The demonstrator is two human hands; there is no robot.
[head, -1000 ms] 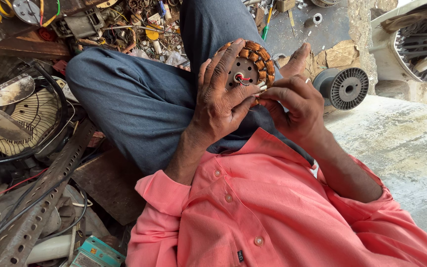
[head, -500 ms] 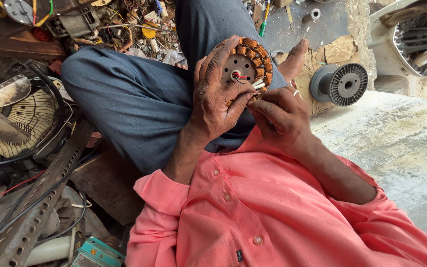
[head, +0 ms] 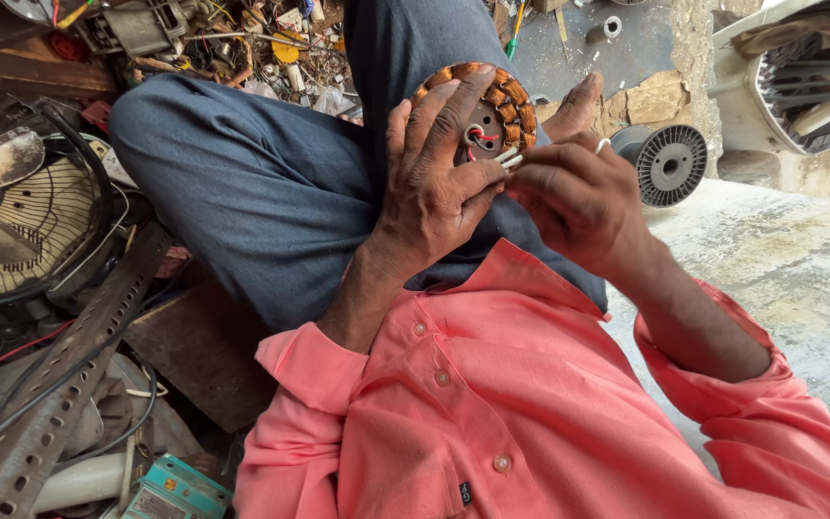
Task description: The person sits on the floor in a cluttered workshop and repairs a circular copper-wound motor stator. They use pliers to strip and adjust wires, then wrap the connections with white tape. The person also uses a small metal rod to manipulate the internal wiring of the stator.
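Head view puts my left hand (head: pixel 434 183) in the upper middle of the frame, fingers spread wide and wrapped over the face of a round motor stator (head: pixel 492 106) with copper-coloured windings around its rim. My right hand (head: pixel 578 197) sits just to the right of it, fingertips pinched narrow on the thin lead wires (head: pixel 506 159) that come out near the stator's hub — red and white ends show between the two hands.

I judge the main risk to be the leads: a hard tug or a sharp bend where they leave the winding could snap them or tear the insulation. My left grip is mostly palm and fingers across the face, so the stator could also twist or slip down onto my knee (head: pixel 242 183).

Clutter crowds the left of the frame — a fan guard (head: pixel 40 231), a perforated metal bar (head: pixel 69 375), loose cables — so anything dropped there would be hard to find. A black plastic spool (head: pixel 670 165) stands at right, beside the concrete floor (head: pixel 790 279).
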